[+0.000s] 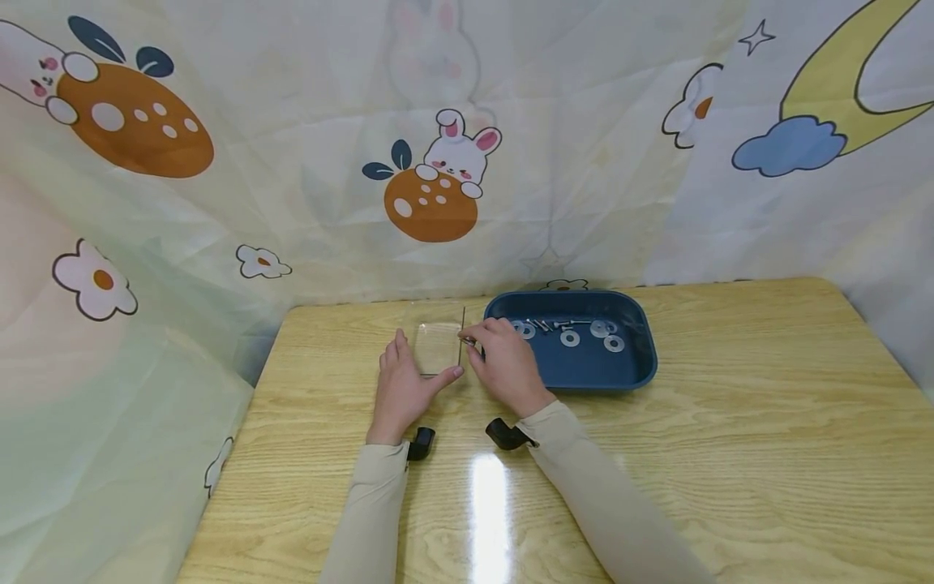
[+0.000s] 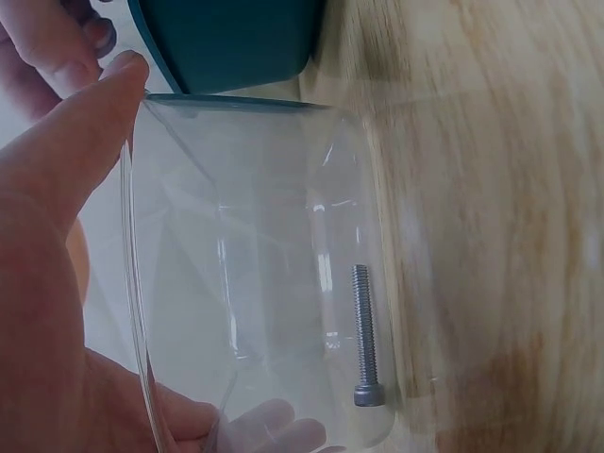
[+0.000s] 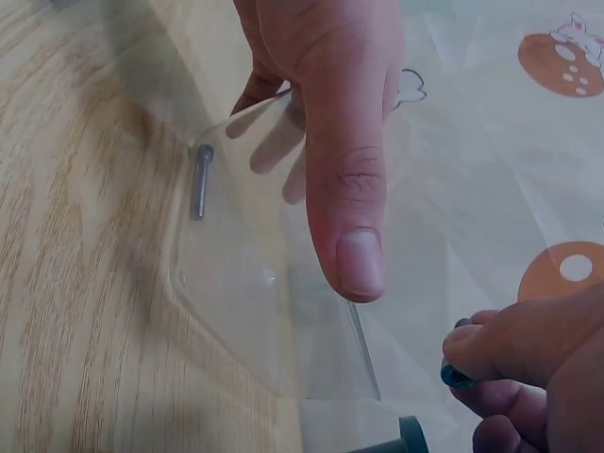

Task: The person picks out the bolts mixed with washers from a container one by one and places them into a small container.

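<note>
Fingers [image 1: 398,357] hold one box [image 2: 274,217] containing one bolt [image 2: 365,330]

Brightly and evenly lit in the head view, with a white strip of glare on the worktop [image 1: 766,438]. Duller and slightly hazy in both wrist views, with small highlights along the clear box [image 2: 274,283] and soft shadows beside it.

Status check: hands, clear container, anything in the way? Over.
Left hand holding clear container; right hand beside it, pinching small metal part. One bolt inside container. Possible obstruction: left thumb at the rim.
</note>
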Demonstrator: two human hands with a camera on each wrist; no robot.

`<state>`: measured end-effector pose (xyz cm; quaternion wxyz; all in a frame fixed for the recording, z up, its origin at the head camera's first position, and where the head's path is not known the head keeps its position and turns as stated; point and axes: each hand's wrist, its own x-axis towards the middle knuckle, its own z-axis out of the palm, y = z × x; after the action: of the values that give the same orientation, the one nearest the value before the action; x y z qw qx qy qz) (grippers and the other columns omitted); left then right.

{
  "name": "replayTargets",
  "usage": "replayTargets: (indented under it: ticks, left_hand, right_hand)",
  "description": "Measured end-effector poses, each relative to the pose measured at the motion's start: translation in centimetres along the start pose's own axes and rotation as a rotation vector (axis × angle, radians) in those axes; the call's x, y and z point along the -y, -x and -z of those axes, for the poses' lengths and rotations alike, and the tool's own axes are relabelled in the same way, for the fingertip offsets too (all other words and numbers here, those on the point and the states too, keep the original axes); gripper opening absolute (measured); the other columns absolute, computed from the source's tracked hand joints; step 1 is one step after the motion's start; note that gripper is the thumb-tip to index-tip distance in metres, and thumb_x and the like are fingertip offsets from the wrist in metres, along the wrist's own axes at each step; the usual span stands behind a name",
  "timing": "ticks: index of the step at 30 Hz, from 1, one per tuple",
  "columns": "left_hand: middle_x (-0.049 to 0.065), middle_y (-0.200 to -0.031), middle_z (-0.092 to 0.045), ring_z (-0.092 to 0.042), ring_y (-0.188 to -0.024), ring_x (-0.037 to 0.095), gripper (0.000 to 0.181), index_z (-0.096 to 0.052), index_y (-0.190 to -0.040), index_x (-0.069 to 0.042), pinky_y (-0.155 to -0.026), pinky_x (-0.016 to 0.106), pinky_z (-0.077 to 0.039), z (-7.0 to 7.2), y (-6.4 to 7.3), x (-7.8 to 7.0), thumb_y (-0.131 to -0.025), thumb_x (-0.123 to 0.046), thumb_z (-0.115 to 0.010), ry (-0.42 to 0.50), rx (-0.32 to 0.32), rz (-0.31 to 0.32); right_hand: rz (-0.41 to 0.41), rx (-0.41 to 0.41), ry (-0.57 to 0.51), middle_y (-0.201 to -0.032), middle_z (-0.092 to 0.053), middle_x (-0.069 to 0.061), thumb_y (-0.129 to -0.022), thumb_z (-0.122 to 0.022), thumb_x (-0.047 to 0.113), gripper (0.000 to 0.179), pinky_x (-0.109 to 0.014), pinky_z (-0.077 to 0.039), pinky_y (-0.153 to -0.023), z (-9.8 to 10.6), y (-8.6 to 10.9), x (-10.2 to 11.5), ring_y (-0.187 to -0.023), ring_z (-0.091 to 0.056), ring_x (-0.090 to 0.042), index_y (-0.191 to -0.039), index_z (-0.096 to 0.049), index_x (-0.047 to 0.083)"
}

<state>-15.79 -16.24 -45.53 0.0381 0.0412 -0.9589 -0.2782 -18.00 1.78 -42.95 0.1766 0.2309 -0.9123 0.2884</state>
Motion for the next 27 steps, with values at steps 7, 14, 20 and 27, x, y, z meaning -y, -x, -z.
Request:
replayTargets:
  ticks: [7, 14, 20, 27]
  left_hand:
    - [0.023, -0.148, -0.018, -0.023, -0.130, 0.036, 0.125, -0.007, -0.147, 0.003, -0.103, 0.047, -0.028, -0.08, 0.03, 0.02, -0.065, -0.074, -0.062, 0.002, 0.001, -0.003]
    - [0.024, -0.146, -0.020, -0.024, -0.130, 0.036, 0.126, -0.007, -0.147, 0.003, -0.103, 0.046, -0.028, -0.14, 0.04, 0.14, -0.064, -0.075, -0.062, 0.000, -0.003, -0.007]
    - [0.024, -0.146, -0.021, -0.024, -0.130, 0.036, 0.126, -0.009, -0.146, 0.005, -0.103, 0.046, -0.029, -0.17, 0.07, 0.16, -0.064, -0.076, -0.061, 0.000, -0.011, -0.011]
    - [0.022, -0.148, -0.019, -0.024, -0.130, 0.035, 0.127, -0.008, -0.147, 0.003, -0.103, 0.046, -0.029, -0.14, 0.05, 0.09, -0.063, -0.078, -0.059, -0.002, -0.006, -0.004]
  right_hand:
    - [0.034, 0.041, 0.010, -0.097, -0.063, 0.002, -0.085, -0.067, 0.015, 0.019, -0.029, -0.048, -0.064, -0.22, -0.21, 0.24, -0.088, -0.053, -0.015, -0.103, -0.071, 0.020]
    - [0.052, 0.045, 0.008, -0.095, -0.062, 0.001, -0.084, -0.068, 0.013, 0.019, -0.031, -0.048, -0.068, -0.29, -0.32, 0.45, -0.089, -0.054, -0.017, -0.102, -0.071, 0.019]
    - [0.056, 0.084, 0.021, -0.093, -0.061, 0.003, -0.084, -0.069, 0.014, 0.019, -0.029, -0.048, -0.068, -0.50, -0.54, 0.58, -0.089, -0.052, -0.014, -0.102, -0.071, 0.019]
    - [0.080, 0.153, 0.023, -0.093, -0.060, 0.002, -0.085, -0.067, 0.012, 0.019, -0.029, -0.048, -0.074, -0.54, -0.88, 0.84, -0.092, -0.051, -0.014, -0.102, -0.072, 0.018]
